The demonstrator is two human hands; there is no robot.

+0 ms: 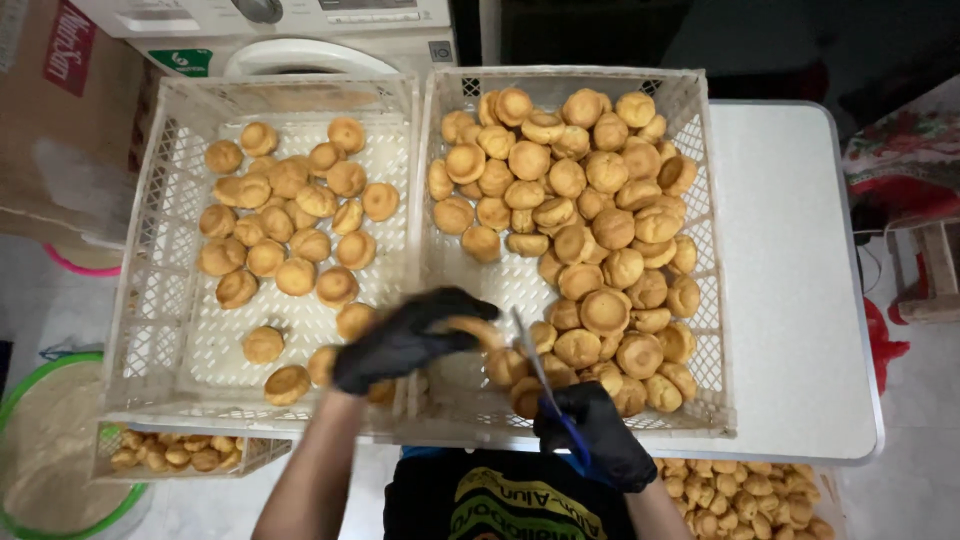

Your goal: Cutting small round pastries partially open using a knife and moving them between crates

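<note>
**Pastry shell and scissors — hazards at the cut**

Pastry shell (470, 330), centre frame, is pinched in the gloved left hand (405, 340). Below it, the right hand (595, 435) grips blue-handled scissors (540, 375). The blade points toward the fingers — likely glove nick. A squeeze could crush the shell. Beyond, right crate (715, 300) is full.

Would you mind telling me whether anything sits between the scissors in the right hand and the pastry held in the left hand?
Nothing visible does. The left hand holds a pastry above the shared edge of the two crates, and the scissors in the right hand point toward it, with only open air between the blade tip and the pastry.
</note>
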